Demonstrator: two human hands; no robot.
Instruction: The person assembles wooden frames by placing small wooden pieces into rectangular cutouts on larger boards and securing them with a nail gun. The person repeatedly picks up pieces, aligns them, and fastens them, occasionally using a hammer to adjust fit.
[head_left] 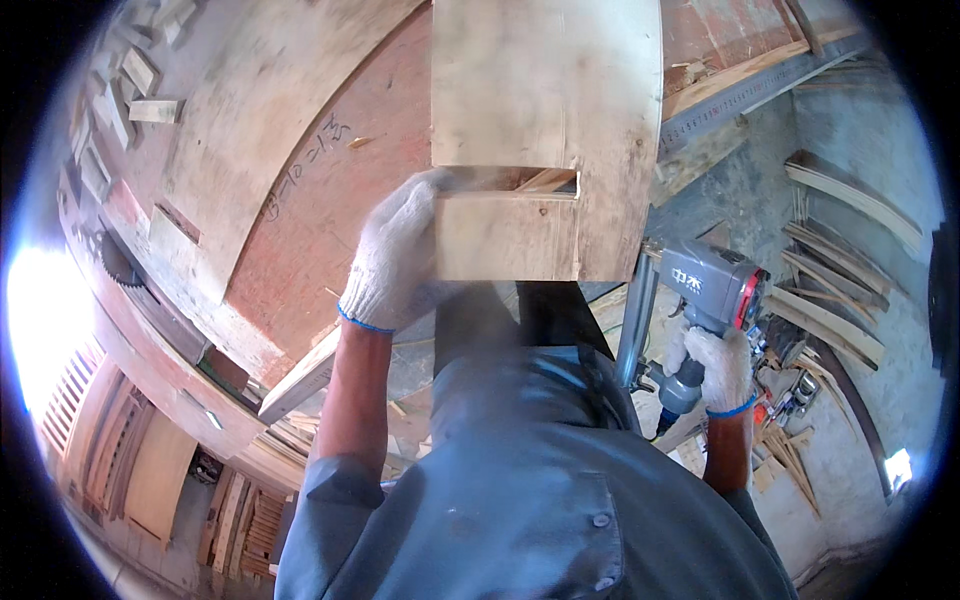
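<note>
A pale plywood panel (545, 90) reaches from the top of the view toward my body, with a rectangular slot cut near its close end. My left hand (392, 255), in a white knitted glove with a blue cuff, grips the panel's left edge beside the slot; some of its fingers are hidden. In my gloved right hand (718, 362) is a grey pneumatic nail gun (702, 280) with a red rear ring, its handle wrapped by my fingers. The gun is held to the right of the panel's near corner, its nose by the panel's edge.
A reddish workbench (350, 190) with handwriting and a curved plywood sheet (270, 110) lies under the panel. Small wood blocks (155, 110) sit far left, near a circular saw blade (120, 262). A metal ruler (755, 92) crosses upper right. Curved wood strips (830, 310) lie at right.
</note>
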